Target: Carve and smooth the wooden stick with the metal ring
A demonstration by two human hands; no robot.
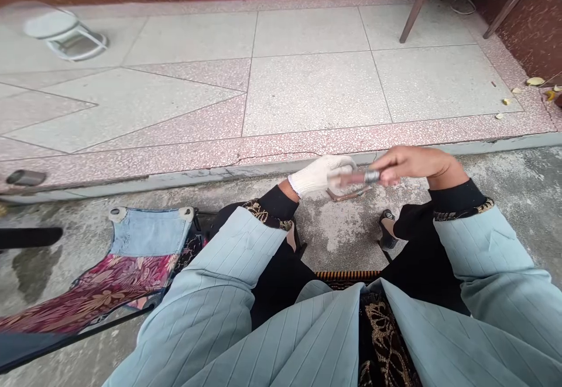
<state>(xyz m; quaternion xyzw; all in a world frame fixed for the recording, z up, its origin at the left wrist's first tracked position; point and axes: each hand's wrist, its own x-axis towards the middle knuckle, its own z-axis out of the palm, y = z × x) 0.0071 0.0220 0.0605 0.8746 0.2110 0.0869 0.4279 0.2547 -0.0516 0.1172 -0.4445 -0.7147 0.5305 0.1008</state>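
Note:
My left hand [322,174], in a white knitted glove, is closed around a brown stick-like handle [355,178]. Silvery wire [372,177] is wound in tight turns near the handle's right end. My bare right hand [415,163] is closed at that end, its thumb and fingers pinched together by the wire. Just below the handle shows a thin, bent brown piece [351,195]; whether it joins the handle I cannot tell. Motion blurs the glove's fingers and the handle. Both hands are in front of my knees, over the concrete ground.
A raised tiled step [307,94] runs across ahead. On it stand a white stool [65,30] and brown wooden legs [419,3]. A metal cup-like cylinder [26,177] lies at the step's left edge. A folding chair with patterned cloth [127,278] is at my left.

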